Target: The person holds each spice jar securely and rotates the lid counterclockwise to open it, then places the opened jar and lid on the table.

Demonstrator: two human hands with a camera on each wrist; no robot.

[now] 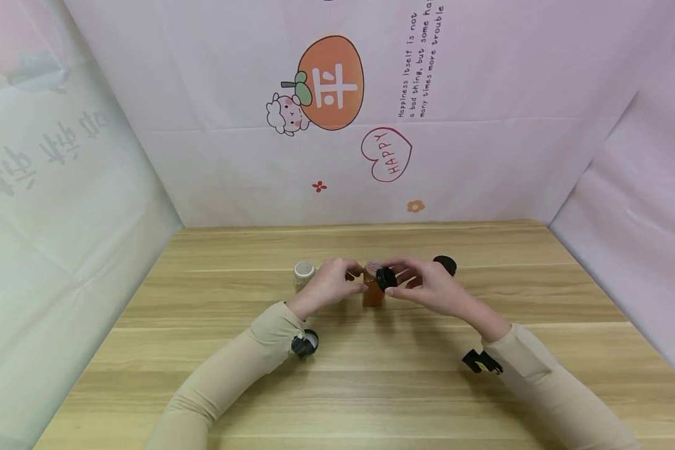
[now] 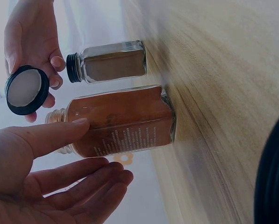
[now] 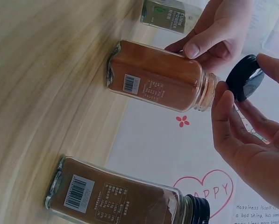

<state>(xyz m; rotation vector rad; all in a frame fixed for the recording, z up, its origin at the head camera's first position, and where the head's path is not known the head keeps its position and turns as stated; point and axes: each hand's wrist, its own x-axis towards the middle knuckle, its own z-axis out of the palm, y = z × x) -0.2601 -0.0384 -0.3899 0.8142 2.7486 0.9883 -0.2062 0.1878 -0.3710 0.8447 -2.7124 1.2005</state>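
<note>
My right hand [image 1: 427, 284] pinches a black screw cap [image 1: 386, 279] between thumb and fingertips, beside the top of an orange-red spice jar [image 1: 374, 294]. In the left wrist view the cap's pale inner liner shows. That glass jar [image 2: 120, 121] stands upright on the table, its threaded neck bare and a perforated shaker top [image 1: 373, 269] on it. My left hand [image 1: 332, 284] is at the jar's left side. Its thumb [image 2: 60, 137] lies across the jar near the shoulder, while the other fingers stretch loosely, apart from the glass.
Left of my left hand stands a curry powder jar [image 3: 165, 16] with a white shaker top [image 1: 304, 269]. A brown spice jar [image 3: 116, 191] with its black cap [image 1: 445, 265] on stands to the right. A loose black cap [image 1: 312, 338] lies liner up near my left sleeve.
</note>
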